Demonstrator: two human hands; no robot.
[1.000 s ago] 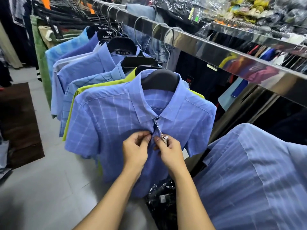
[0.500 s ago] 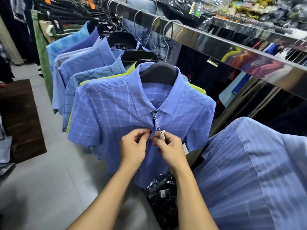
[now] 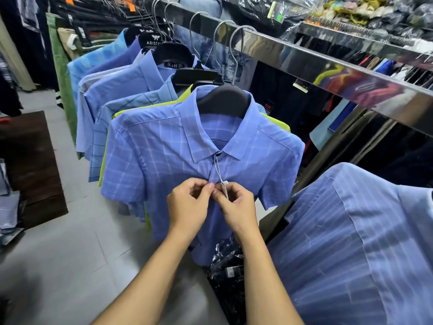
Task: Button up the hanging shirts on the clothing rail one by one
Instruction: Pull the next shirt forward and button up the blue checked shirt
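Hands (image 3: 188,204) fingertips-together on shirt (image 3: 159,151) placket

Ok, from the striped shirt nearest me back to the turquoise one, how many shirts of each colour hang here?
Checked blue: 2, front checked shirt and paler checked shirt
Striped blue: 1, striped shirt
Plain blue to lilac: 3, blue shirt, pale lilac shirt, indigo shirt
Turquoise: 1, turquoise shirt
Lime: 1, lime shirt
Total: 8

Bright, even indoor light; glare on the metal rail (image 3: 328,73); edges bend, perhaps slightly soft at corners.
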